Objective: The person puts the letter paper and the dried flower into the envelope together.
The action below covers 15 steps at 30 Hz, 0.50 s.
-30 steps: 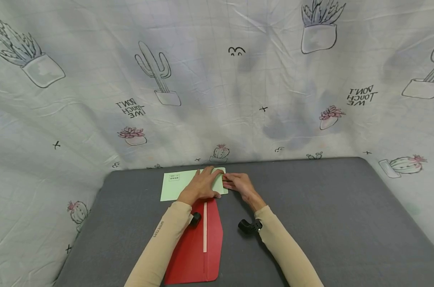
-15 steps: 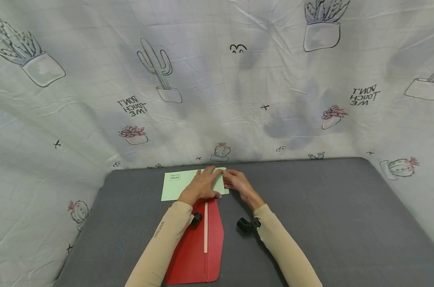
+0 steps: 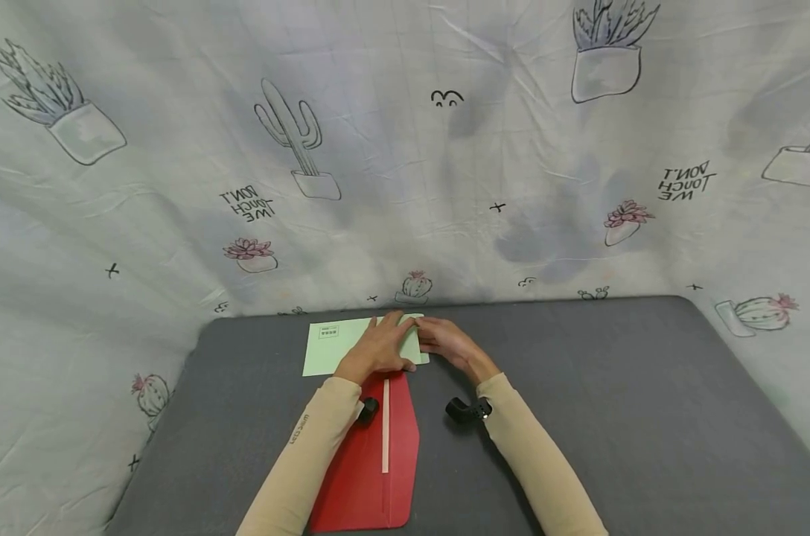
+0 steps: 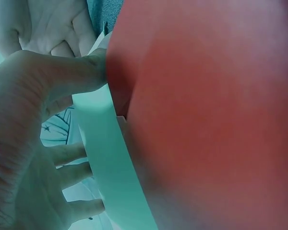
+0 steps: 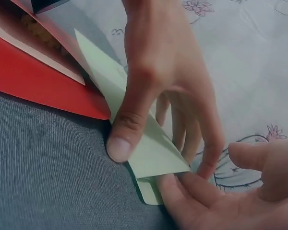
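A pale green envelope (image 3: pixel 326 353) lies across the far part of the table. My left hand (image 3: pixel 378 346) grips it by its two long edges, the thumb on the near edge and the fingers on the far one. In the right wrist view the envelope's mouth bows open above its flap (image 5: pixel 151 195). My right hand (image 5: pixel 201 203) has its fingertips inside that mouth, thumb held apart. What lies inside the envelope is hidden. Under my left wrist a red envelope (image 3: pixel 361 476) lies lengthwise, with a pale strip (image 3: pixel 386 432) along its flap side.
The grey table (image 3: pixel 579 417) extends to both sides. A patterned cloth (image 3: pixel 512 164) with cactus drawings hangs behind it and at the sides. Black wrist cameras, such as the one on my right wrist (image 3: pixel 468 410), sit near the tabletop.
My right hand's fingers have gone further into the green envelope's mouth; a thin brownish item with a dark line seen at the fingers earlier is now hidden. My left hand keeps its place.
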Available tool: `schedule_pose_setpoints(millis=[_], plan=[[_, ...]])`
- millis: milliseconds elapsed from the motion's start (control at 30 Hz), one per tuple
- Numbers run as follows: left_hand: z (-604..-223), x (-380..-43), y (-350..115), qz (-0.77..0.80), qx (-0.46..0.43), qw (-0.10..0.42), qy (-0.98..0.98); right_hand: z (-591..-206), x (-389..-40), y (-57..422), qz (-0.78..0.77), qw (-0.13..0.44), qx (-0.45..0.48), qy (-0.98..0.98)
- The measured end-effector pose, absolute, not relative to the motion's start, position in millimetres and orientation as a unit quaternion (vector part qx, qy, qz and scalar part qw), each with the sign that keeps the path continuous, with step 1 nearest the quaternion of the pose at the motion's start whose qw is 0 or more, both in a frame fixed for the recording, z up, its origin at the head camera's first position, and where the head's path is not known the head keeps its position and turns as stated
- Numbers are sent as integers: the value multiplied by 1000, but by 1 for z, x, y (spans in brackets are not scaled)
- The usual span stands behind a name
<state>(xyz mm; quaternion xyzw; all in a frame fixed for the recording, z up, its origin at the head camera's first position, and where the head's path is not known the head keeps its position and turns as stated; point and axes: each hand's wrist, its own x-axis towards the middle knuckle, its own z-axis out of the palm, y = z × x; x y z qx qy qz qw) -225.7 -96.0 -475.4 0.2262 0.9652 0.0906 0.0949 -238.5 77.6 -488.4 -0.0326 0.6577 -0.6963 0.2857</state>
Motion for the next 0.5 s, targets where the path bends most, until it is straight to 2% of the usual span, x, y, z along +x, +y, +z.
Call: schedule_pose_setpoints(millis=[200, 367, 500], plan=[[-476, -226, -95, 72, 224, 109, 966, -488, -235, 99, -697, 272, -57, 661], [-475, -227, -87, 79, 243, 128, 958, -485, -225, 139, -672, 175, -71, 716], [-473, -224, -89, 115, 248, 113, 955, -485, -215, 175, -613, 95, -114, 776]])
